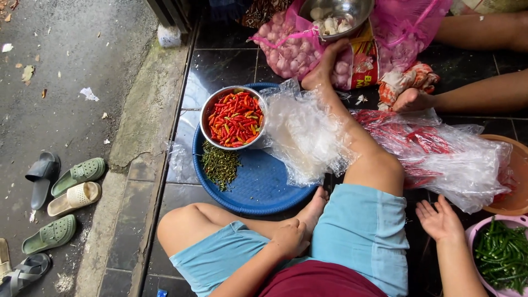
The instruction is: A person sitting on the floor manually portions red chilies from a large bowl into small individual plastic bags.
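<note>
Dark glossy floor tiles [231,63] carry the whole spread, with a rough concrete yard [71,71] to the left where several sandals [66,190] lie scattered. The person sits on the tiles in light blue shorts [363,231], one leg stretched forward, the other folded.

The right hand [440,220] hovers palm up, fingers loosely spread, holding nothing; it is just beside a pink bowl of green chillies [503,256] at the lower right corner. Those green chillies lie mostly lengthwise from lower right to upper left, roughly parallel. The left hand [290,239] rests curled into a loose fist on the folded leg, near the heel; whether it encloses anything cannot be told.

Ahead of the knees sits a round blue tray [264,190]. On its far rim stands a metal bowl of red chillies [235,118], a jumbled heap pointing every way. A pile of green stems [220,164] lies on the tray just in front of that bowl. A crumpled clear plastic bag [302,135] drapes over the tray's right side against the outstretched shin. Right of the leg, another clear bag of long red chillies [440,151] sprawls between the leg and an orange basin [514,181], its chillies running mostly left to right.

Farther off, pink mesh sacks of garlic [289,49] surround a steel bowl of peeled cloves [335,16], and another person's legs [484,93] stretch in from the right.
</note>
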